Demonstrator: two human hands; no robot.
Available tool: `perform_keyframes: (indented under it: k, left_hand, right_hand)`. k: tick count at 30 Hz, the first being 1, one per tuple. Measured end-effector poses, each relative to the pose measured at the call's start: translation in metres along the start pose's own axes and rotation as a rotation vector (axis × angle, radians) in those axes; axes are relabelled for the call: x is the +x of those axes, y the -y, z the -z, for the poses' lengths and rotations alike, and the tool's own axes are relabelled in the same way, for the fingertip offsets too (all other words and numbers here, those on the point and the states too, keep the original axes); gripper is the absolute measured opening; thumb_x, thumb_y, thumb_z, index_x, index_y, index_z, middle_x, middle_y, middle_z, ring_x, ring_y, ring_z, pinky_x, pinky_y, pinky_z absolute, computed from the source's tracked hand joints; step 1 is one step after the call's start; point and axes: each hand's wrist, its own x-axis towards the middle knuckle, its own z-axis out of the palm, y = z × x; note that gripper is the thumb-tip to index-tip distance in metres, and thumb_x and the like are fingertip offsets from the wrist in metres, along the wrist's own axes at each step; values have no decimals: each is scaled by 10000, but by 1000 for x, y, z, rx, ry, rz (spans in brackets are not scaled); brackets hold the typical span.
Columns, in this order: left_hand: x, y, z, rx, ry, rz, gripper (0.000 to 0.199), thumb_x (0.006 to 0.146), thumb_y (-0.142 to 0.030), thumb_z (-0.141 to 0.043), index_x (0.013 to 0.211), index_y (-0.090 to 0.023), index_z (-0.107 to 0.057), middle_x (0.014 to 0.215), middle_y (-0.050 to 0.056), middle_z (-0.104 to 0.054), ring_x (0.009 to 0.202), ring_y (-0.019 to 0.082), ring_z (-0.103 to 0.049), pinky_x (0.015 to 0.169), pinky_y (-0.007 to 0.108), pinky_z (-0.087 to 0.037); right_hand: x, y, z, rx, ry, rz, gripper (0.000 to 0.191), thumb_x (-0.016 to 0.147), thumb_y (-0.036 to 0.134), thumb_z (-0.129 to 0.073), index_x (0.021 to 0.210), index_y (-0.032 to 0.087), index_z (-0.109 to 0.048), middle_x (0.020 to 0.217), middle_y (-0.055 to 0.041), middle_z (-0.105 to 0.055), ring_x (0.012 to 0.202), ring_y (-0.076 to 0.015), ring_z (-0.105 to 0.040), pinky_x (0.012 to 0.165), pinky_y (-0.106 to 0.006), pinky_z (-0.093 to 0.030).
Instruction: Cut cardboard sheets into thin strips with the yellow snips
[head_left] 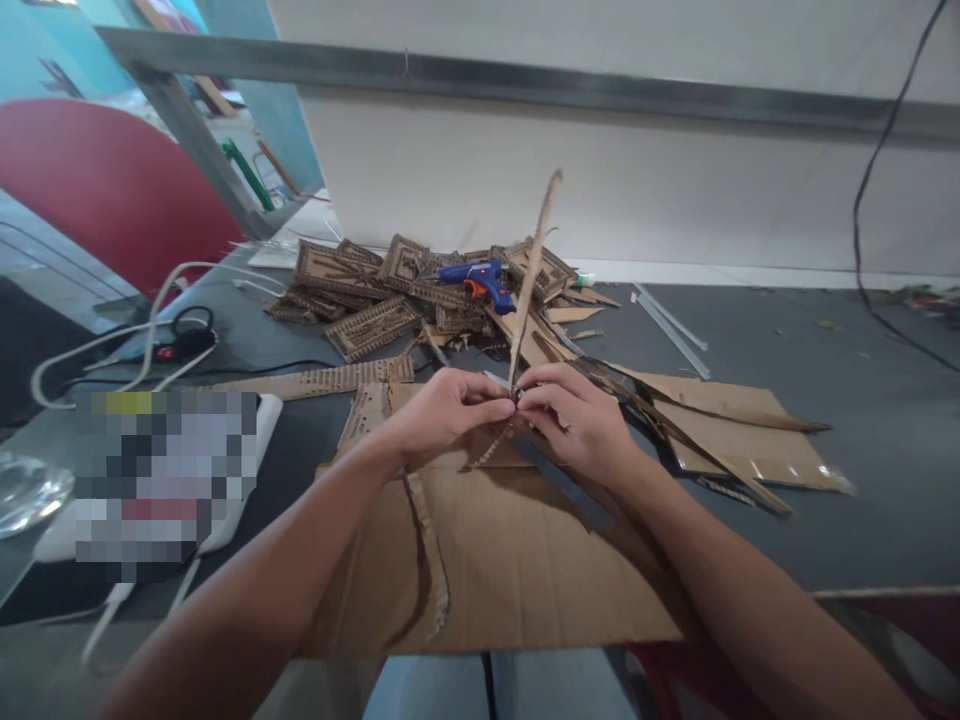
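A long thin cardboard strip (531,275) rises upright from between my fingertips, its top end bent over. My left hand (450,412) pinches its lower part between thumb and forefinger. Close against it, my right hand (576,415) is also closed on the strip. A small dark, shiny bit shows between the fingertips, too small to name. Below my hands lies a large flat cardboard sheet (517,570), with a loose curled cardboard strip (429,545) on its left part.
Behind my hands is a heap of ridged cardboard pieces (371,325) with a blue glue gun (480,280) on top. Cardboard offcuts (739,425) and clear glue sticks (671,330) lie to the right. At left are a blurred-out device, white cables (154,330) and a red chair (112,190).
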Motion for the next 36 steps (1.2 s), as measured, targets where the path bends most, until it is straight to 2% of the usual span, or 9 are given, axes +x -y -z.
perform_keyframes:
  k: [6,11,21,32,36]
  left_hand:
    - [1,0,2,174,0,-45,222,859,-324,-639,801,-122,-712,710,16,-685,652,118,-587,631,233,-438]
    - [0,-4,3,229,26,-67,206,871,-305,-616,795,-133,-701,712,9,-689,666,123,-598,643,231,-440]
    - [-3,-9,2,350,19,-52,233,873,-322,-601,820,-122,-708,734,20,-689,699,149,-611,652,248,-439]
    - [-4,-9,1,270,71,-46,257,880,-348,-599,862,-126,-729,770,40,-709,714,166,-633,664,270,-481]
    - [-3,-7,2,229,92,-54,249,874,-344,-613,883,-127,-735,815,50,-730,766,176,-657,718,281,-503]
  right_hand:
    - [-3,-2,-1,-11,63,-31,66,975,210,-545,949,221,-605,1098,-69,-671,944,-169,-659,792,-285,-533]
    - [-2,0,-1,-36,101,-47,122,997,205,-481,948,213,-592,1097,-76,-678,912,-168,-662,744,-281,-520]
    - [-1,2,-2,-22,110,-48,141,981,151,-465,901,212,-565,1088,-79,-683,922,-169,-652,735,-269,-501]
    - [-2,1,-1,-2,91,-68,136,966,119,-466,917,214,-550,1025,-73,-685,901,-170,-643,741,-269,-490]
    - [-2,1,0,12,68,-65,120,953,115,-487,935,217,-549,1034,-76,-665,915,-174,-639,763,-280,-504]
